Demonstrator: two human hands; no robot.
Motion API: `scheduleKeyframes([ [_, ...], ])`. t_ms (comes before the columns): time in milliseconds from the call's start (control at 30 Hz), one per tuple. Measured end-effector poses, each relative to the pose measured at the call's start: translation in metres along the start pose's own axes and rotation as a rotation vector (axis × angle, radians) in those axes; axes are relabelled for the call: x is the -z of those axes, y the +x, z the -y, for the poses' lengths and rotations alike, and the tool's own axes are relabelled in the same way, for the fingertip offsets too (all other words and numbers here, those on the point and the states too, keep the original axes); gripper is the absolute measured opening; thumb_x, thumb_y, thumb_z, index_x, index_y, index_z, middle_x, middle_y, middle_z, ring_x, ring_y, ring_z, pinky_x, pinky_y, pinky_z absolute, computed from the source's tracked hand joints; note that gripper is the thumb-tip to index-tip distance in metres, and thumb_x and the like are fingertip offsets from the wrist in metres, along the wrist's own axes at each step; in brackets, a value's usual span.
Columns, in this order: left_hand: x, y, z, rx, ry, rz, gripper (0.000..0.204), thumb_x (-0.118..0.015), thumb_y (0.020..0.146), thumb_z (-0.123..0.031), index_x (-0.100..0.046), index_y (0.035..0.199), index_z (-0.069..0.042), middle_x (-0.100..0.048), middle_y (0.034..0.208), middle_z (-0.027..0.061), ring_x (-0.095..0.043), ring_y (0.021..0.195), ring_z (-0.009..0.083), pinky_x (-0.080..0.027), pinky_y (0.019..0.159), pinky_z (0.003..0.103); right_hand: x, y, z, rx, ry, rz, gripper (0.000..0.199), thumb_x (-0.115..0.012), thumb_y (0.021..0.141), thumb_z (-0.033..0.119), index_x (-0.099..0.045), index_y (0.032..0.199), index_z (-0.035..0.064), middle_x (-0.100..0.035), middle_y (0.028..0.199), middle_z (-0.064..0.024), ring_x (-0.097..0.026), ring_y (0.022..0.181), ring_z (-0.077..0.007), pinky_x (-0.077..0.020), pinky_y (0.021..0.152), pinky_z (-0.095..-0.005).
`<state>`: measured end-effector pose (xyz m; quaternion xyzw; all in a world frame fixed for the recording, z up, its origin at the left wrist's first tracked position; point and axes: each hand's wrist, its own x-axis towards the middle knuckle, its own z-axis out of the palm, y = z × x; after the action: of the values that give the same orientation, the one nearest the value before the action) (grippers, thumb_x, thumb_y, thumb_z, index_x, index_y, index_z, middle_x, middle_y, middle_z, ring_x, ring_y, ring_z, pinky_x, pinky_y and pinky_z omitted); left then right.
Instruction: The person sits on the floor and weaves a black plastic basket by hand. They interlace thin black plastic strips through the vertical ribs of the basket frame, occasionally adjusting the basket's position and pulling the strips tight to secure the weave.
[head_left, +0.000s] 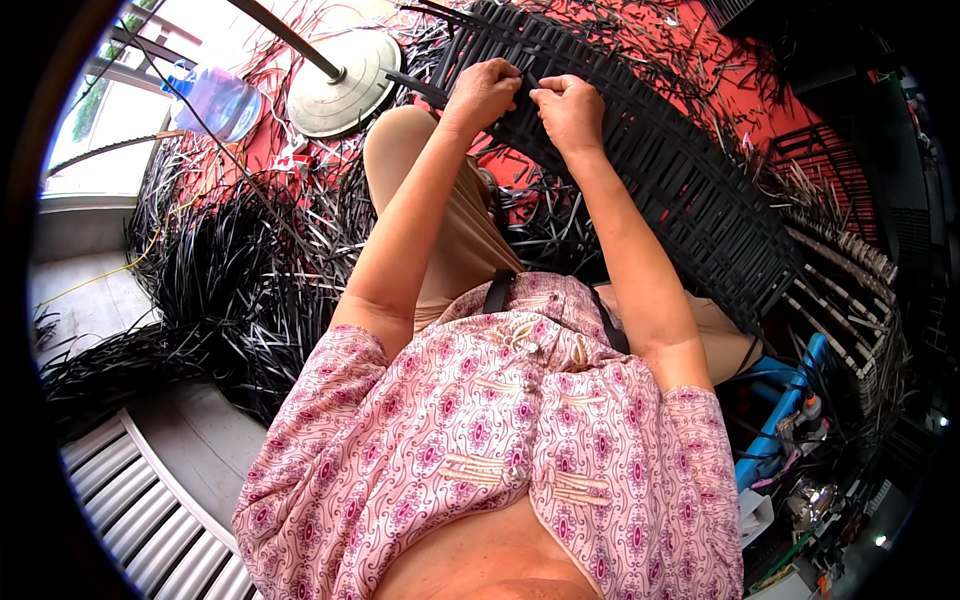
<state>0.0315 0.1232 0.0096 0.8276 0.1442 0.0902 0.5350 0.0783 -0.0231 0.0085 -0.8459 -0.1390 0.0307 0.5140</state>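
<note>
A long black panel woven from flat plastic strips lies slantwise across my lap, from the far middle down to the right. Over its far part my left hand is closed, thumb and fingers pinching a black strip. Just to its right, my right hand is also closed in a pinch on the dark strip between the two hands. The fingertips are a short gap apart. The strip is hard to separate from the black weave behind it. A loose strip end sticks out of the panel left of my left hand.
A heap of loose black strips covers the left side. Beyond stand a round pole base and a clear water jug on a red floor. A slatted metal bench is near left; a blue plastic frame holding small items is at right.
</note>
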Motion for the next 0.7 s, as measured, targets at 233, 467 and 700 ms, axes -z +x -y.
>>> scheduleKeyframes([
  [233, 0.004, 0.004, 0.002, 0.011, 0.017, 0.054, 0.027, -0.064, 0.089, -0.018, -0.068, 0.105, 0.004, -0.069, 0.083, 0.0073, -0.063, 0.062, 0.0128, -0.052, 0.06, 0.027, -0.001, 0.007, -0.004, 0.113, -0.132, 0.052, 0.024, -0.075, 0.079, 0.012, -0.074, 0.099, -0.0011, -0.073, 0.074, -0.0122, -0.069, 0.063, -0.0157, -0.0551, 0.063, -0.0298],
  [467, 0.006, 0.008, 0.004, 0.132, -0.136, 0.076, 0.028, -0.074, 0.088, -0.03, -0.073, 0.096, -0.003, -0.067, 0.078, 0.0021, -0.058, 0.061, 0.0093, -0.046, 0.054, 0.025, 0.003, 0.007, 0.004, 0.123, -0.261, 0.057, 0.023, -0.075, 0.077, 0.02, -0.077, 0.095, 0.0054, -0.073, 0.08, -0.0156, -0.072, 0.073, -0.0291, -0.0561, 0.069, -0.0399],
  [700, 0.005, 0.014, 0.031, 0.12, -0.283, -0.049, 0.021, -0.076, 0.085, -0.025, -0.073, 0.084, -0.005, -0.065, 0.072, 0.0003, -0.053, 0.06, 0.0074, -0.04, 0.054, 0.023, -0.021, -0.002, 0.017, 0.218, -0.352, -0.066, 0.013, -0.063, 0.069, 0.016, -0.071, 0.07, 0.0047, -0.066, 0.076, -0.0248, -0.069, 0.077, -0.041, -0.0551, 0.07, -0.0514],
])
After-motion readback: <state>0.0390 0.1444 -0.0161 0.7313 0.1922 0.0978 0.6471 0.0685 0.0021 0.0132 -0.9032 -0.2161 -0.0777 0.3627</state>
